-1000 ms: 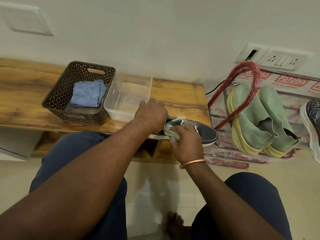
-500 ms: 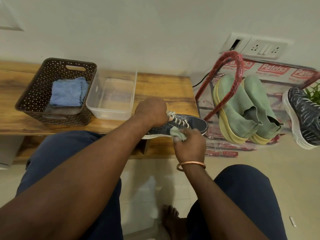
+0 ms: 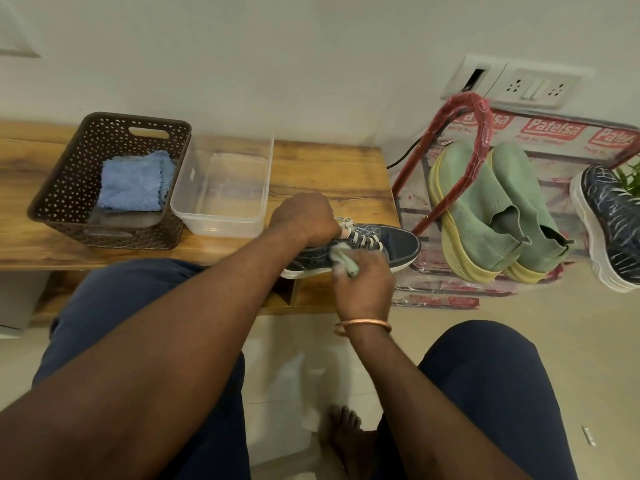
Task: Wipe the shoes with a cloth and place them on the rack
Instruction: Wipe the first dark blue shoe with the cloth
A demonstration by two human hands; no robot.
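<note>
Shoe (image 3: 398,237) wiping is the step: left hand (image 3: 304,220) grips it on the table (image 3: 329,174), right hand (image 3: 363,285) clutches the cloth (image 3: 343,259); next, the rack (image 3: 479,109).

Basket (image 3: 62,188), clear tub (image 3: 221,227) on wooden bench (image 3: 329,174)

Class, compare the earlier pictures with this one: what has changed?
The right hand slid the green cloth off the laces down to the near side of the dark shoe. The left hand still grips the shoe; the basket and tub stayed put.
</note>
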